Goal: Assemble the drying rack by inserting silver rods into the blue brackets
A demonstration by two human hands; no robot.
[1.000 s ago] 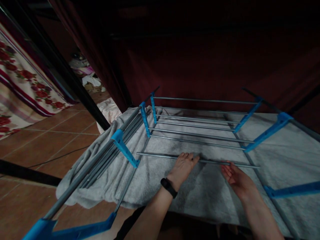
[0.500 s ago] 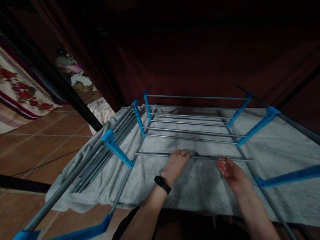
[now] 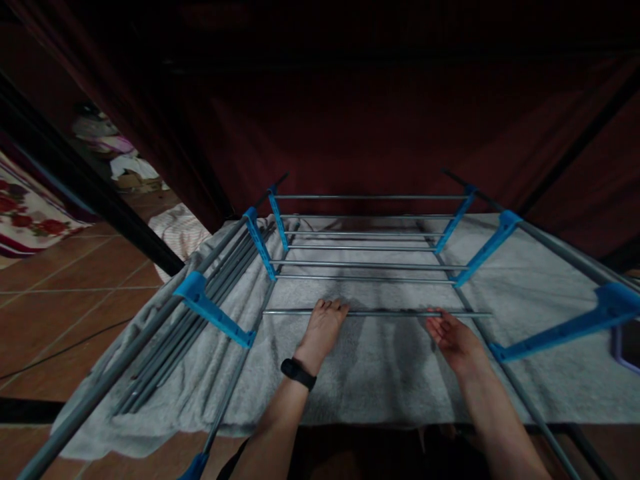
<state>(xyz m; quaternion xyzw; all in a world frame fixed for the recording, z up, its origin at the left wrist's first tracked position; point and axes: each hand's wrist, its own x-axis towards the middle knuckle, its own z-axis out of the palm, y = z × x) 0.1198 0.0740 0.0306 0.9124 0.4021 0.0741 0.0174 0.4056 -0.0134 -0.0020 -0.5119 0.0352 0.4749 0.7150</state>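
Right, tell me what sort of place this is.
Probably a room in a home, perhaps a bedroom, though that is uncertain. The signs are a soft grey blanket spread out, a flowered cloth at the far left and a tiled floor.

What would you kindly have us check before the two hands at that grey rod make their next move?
1. Left hand on the rod: ok, fingers bent over it.
2. Right hand at the rod: ok, fingers touch it; how firmly, cannot tell.
3. Rod joined to the nearest blue brackets: not ok, both ends lie apart from them.
4. Brackets tight on the side poles: cannot tell, the joints are too small to judge.
5. Bundle of rods away from both hands: ok, it lies on the blanket off to the left.
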